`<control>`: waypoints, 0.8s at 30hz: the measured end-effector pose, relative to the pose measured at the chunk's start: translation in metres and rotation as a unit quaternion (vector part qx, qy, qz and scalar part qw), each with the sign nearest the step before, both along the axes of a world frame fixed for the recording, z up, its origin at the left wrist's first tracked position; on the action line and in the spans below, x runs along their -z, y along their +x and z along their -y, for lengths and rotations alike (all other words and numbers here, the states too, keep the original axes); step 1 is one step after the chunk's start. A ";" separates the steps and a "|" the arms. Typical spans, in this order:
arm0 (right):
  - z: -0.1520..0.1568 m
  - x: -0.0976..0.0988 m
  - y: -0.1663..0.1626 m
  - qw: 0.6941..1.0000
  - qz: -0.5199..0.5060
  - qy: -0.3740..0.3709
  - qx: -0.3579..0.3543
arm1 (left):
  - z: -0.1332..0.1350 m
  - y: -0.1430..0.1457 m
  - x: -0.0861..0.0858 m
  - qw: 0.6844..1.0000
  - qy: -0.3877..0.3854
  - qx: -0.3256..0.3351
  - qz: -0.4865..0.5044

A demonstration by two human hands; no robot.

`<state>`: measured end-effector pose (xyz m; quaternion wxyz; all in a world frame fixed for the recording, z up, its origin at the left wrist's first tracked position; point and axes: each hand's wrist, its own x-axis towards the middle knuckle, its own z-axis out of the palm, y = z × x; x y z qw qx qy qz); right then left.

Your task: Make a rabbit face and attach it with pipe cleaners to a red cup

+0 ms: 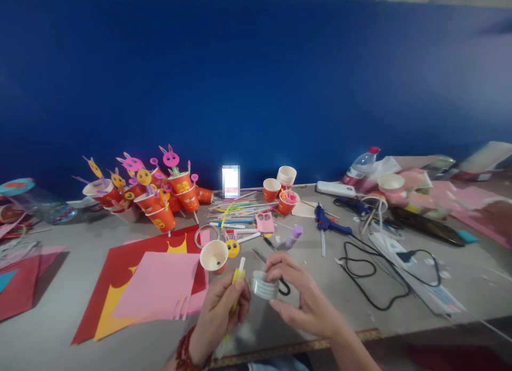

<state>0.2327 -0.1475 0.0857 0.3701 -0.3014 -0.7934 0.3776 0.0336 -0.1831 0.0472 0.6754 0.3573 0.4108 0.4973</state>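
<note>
My left hand [226, 301] is closed around a white stick [242, 265] with something yellow [239, 276] around or beside it. A thin yellow end shows below the fist. My right hand [300, 293] grips a roll of clear tape [264, 286], with fingers at its top and thumb at its lower edge. Scissors [285, 286] lie partly hidden behind that hand. Beyond my left hand stands an open paper cup [214, 256]; a yellow paper bunny face [232, 247] is next to it.
Red cups with paper faces [160, 216] cluster at the left back. Pink paper [160, 285] lies over red and yellow sheets at left. Pipe cleaners [240, 208] are heaped at the middle back. A blue glue gun [330, 223], its black cable [360, 301] and a power strip [420, 280] occupy the right.
</note>
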 end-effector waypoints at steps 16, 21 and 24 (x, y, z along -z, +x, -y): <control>-0.003 0.010 -0.003 0.998 0.038 0.008 0.041 | -0.007 0.000 0.005 0.973 0.155 -0.075 -0.152; -0.002 0.001 -0.004 0.996 0.076 0.028 0.042 | -0.011 -0.005 0.003 0.955 0.184 -0.097 -0.210; -0.004 -0.002 -0.002 0.996 0.085 0.029 0.028 | -0.010 -0.004 0.008 0.959 0.159 -0.119 -0.201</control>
